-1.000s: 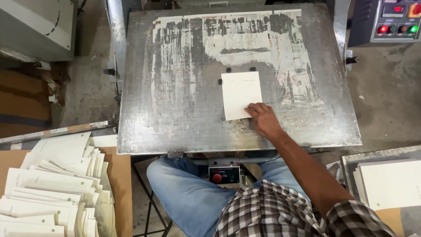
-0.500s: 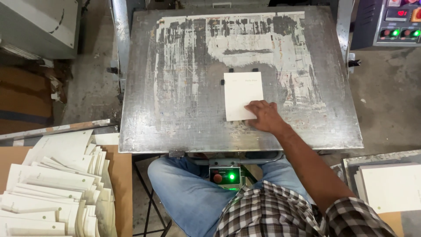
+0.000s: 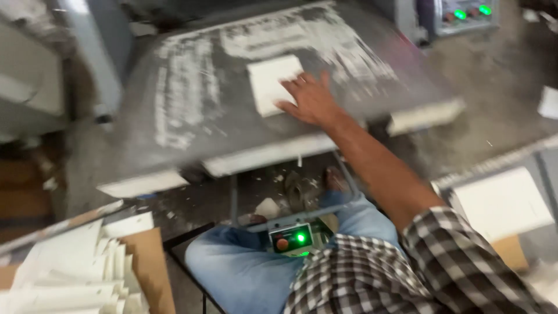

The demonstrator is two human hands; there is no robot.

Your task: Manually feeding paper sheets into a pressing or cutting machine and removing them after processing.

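The right hand is laid flat, with the fingers spread and nothing clasped. Its fingertips are pressed on the near right part of a white sheet. The sheet lies flat on the worn grey metal bench, towards the far middle of the plate, and its left and far edges are uncovered. The left hand is not seen in this view.

The step in hand is judged to be the seating of the sheet on the plate: it is pinned or slid under the palm, not lifted. Whether its edges are met by any stops cannot be told, since the picture is smeared by motion. For whatever move comes next, light even pressure would be called for so that the thin sheet is not creased or skewed. The fingers would need to be drawn clear without the sheet being dragged along.

Under the bench's near edge, above the knees in blue jeans, a small box with a red button and a lit green lamp is mounted. A fanned pile of white sheets is kept at the lower left on brown board. Another white stack is placed to the right, and a control panel with green lamps is fixed at the far right.
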